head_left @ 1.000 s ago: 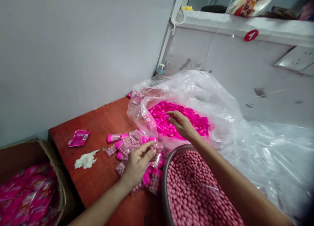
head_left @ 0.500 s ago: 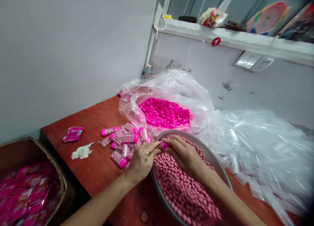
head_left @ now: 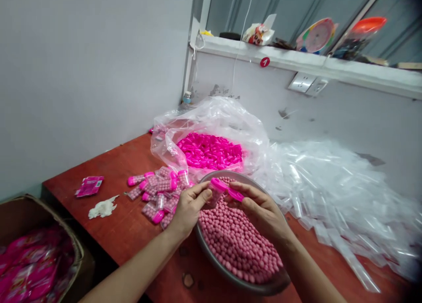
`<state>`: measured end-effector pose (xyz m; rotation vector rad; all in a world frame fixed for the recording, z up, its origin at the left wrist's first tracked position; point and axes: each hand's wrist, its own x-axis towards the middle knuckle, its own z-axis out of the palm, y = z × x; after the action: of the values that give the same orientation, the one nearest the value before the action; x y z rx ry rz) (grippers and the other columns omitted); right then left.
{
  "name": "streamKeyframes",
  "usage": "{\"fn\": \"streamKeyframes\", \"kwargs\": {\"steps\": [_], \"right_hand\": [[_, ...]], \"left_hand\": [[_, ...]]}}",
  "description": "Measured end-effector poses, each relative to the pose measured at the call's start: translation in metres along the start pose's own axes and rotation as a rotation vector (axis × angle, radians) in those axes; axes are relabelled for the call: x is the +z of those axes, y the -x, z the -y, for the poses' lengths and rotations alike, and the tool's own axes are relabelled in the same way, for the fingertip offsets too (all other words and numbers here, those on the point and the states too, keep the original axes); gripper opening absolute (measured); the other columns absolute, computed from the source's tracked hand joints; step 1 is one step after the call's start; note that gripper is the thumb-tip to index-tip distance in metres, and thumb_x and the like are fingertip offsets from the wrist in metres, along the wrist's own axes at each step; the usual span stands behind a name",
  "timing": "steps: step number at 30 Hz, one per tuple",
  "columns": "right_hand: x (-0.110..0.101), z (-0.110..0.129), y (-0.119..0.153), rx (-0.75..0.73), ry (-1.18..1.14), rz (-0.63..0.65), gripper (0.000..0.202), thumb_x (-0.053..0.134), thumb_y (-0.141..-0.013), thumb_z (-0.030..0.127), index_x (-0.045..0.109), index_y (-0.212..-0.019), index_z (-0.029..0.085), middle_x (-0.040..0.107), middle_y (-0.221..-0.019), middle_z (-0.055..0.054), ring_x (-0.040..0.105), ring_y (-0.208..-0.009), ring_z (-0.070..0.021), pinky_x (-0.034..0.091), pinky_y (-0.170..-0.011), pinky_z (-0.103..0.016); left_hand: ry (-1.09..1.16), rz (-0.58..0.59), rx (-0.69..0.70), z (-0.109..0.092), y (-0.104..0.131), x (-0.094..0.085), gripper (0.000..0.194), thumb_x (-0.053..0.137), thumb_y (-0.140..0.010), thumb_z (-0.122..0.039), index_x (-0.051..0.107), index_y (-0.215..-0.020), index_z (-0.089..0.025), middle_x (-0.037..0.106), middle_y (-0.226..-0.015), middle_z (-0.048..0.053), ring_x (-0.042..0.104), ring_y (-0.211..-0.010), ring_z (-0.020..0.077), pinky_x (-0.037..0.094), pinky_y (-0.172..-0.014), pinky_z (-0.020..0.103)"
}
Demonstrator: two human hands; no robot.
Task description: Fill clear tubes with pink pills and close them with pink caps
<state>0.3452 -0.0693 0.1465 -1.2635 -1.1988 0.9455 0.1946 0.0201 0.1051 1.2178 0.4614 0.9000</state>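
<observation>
Above a grey metal bowl (head_left: 211,260) of pink beads (head_left: 237,243), my left hand (head_left: 190,208) holds a small clear container (head_left: 214,196) by its body. A bright pink flip cap on the container stands open, its lid (head_left: 236,194) pointing right. The fingers of my right hand (head_left: 263,208) are closed on that lid. Whether beads are inside the held container is hard to tell. Left of the bowl lies a pile of filled containers with pink caps (head_left: 166,184). Behind it, a clear plastic bag (head_left: 220,112) contains many loose pink caps (head_left: 211,151).
Clear empty tubes (head_left: 316,180) are heaped on the red table (head_left: 125,232) at the right. A pink packet (head_left: 89,185) and a white scrap (head_left: 103,207) lie at the left. An open cardboard box (head_left: 79,250) holds pink packets. A shelf (head_left: 296,61) runs along the wall.
The pink cap, hidden between the fingers before, now shows with its lid swung open. My hands have moved slightly apart. The camera view has shifted to the right.
</observation>
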Motion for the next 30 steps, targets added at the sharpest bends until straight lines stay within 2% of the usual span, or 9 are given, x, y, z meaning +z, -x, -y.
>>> {"fn": "streamKeyframes", "kwargs": {"steps": [3, 5, 10, 12, 16, 20, 25, 28, 30], "right_hand": [[-0.004, -0.010, 0.002, 0.066, -0.204, -0.022, 0.021, 0.058, -0.077, 0.025, 0.061, -0.097, 0.020, 0.064, -0.086, -0.004, 0.060, -0.074, -0.0136, 0.048, -0.072, -0.029], [-0.003, -0.013, -0.002, 0.086, -0.279, -0.028, 0.020, 0.060, -0.075, 0.028, 0.062, -0.093, 0.018, 0.064, -0.088, -0.005, 0.059, -0.074, -0.0137, 0.048, -0.071, -0.029], [0.011, -0.004, -0.011, 0.285, -0.411, 0.136, 0.030, 0.061, -0.073, 0.033, 0.061, -0.096, 0.015, 0.063, -0.092, -0.009, 0.059, -0.083, -0.0180, 0.046, -0.077, -0.037], [0.017, -0.002, -0.012, 0.346, -0.461, 0.174, 0.023, 0.061, -0.073, 0.030, 0.063, -0.090, 0.013, 0.064, -0.086, -0.008, 0.060, -0.080, -0.0173, 0.046, -0.078, -0.039], [0.026, -0.005, -0.014, 0.372, -0.508, 0.143, 0.011, 0.064, -0.070, 0.022, 0.063, -0.074, 0.012, 0.064, -0.076, -0.004, 0.060, -0.071, -0.0151, 0.047, -0.075, -0.039], [0.037, -0.013, -0.021, 0.369, -0.463, 0.065, 0.014, 0.066, -0.067, 0.025, 0.062, -0.071, 0.012, 0.062, -0.069, -0.003, 0.059, -0.065, -0.0143, 0.050, -0.070, -0.038], [0.046, -0.014, -0.037, 0.340, -0.339, 0.074, 0.026, 0.058, -0.074, 0.038, 0.061, -0.085, 0.015, 0.061, -0.078, -0.003, 0.059, -0.071, -0.0140, 0.051, -0.067, -0.034], [0.031, -0.013, -0.059, 0.273, -0.180, 0.108, 0.033, 0.050, -0.078, 0.044, 0.059, -0.095, 0.017, 0.061, -0.091, -0.006, 0.058, -0.084, -0.0162, 0.050, -0.069, -0.032], [0.009, -0.018, -0.080, 0.210, -0.006, 0.046, 0.034, 0.050, -0.077, 0.045, 0.059, -0.094, 0.017, 0.061, -0.090, -0.006, 0.058, -0.084, -0.0164, 0.050, -0.070, -0.031]], "left_hand": [[-0.081, 0.002, 0.031, 0.000, 0.004, -0.005, 0.030, 0.055, -0.076, -0.025, 0.062, -0.103, -0.014, 0.065, -0.101, 0.007, 0.060, -0.089, 0.0204, 0.047, -0.081, 0.033], [-0.205, 0.011, 0.090, -0.001, 0.007, -0.007, 0.026, 0.057, -0.075, -0.023, 0.065, -0.098, -0.016, 0.066, -0.099, 0.006, 0.060, -0.091, 0.0196, 0.046, -0.083, 0.031], [-0.358, 0.101, 0.195, -0.005, 0.012, -0.006, 0.024, 0.055, -0.076, -0.019, 0.064, -0.099, -0.019, 0.066, -0.100, 0.004, 0.060, -0.092, 0.0176, 0.045, -0.086, 0.029], [-0.377, 0.112, 0.213, -0.005, 0.014, -0.006, 0.025, 0.054, -0.077, -0.018, 0.063, -0.100, -0.019, 0.065, -0.101, 0.004, 0.061, -0.091, 0.0169, 0.046, -0.084, 0.028], [-0.424, 0.106, 0.249, -0.001, 0.016, -0.011, 0.025, 0.053, -0.078, -0.018, 0.063, -0.101, -0.020, 0.065, -0.101, 0.005, 0.061, -0.090, 0.0171, 0.047, -0.083, 0.028], [-0.474, 0.075, 0.268, 0.003, 0.015, -0.017, 0.026, 0.052, -0.078, -0.018, 0.063, -0.102, -0.020, 0.065, -0.103, 0.004, 0.060, -0.093, 0.0180, 0.046, -0.085, 0.029], [-0.458, 0.000, 0.143, 0.001, 0.006, -0.027, 0.029, 0.051, -0.078, -0.023, 0.060, -0.106, -0.019, 0.063, -0.106, 0.004, 0.060, -0.093, 0.0190, 0.047, -0.083, 0.030], [-0.494, -0.095, 0.103, -0.005, -0.003, -0.046, 0.035, 0.049, -0.080, -0.029, 0.056, -0.111, -0.017, 0.062, -0.109, 0.005, 0.058, -0.097, 0.0198, 0.046, -0.084, 0.032], [-0.612, -0.209, 0.110, -0.006, -0.013, -0.068, 0.036, 0.047, -0.080, -0.032, 0.056, -0.111, -0.017, 0.063, -0.107, 0.005, 0.058, -0.097, 0.0208, 0.046, -0.084, 0.034]]}}
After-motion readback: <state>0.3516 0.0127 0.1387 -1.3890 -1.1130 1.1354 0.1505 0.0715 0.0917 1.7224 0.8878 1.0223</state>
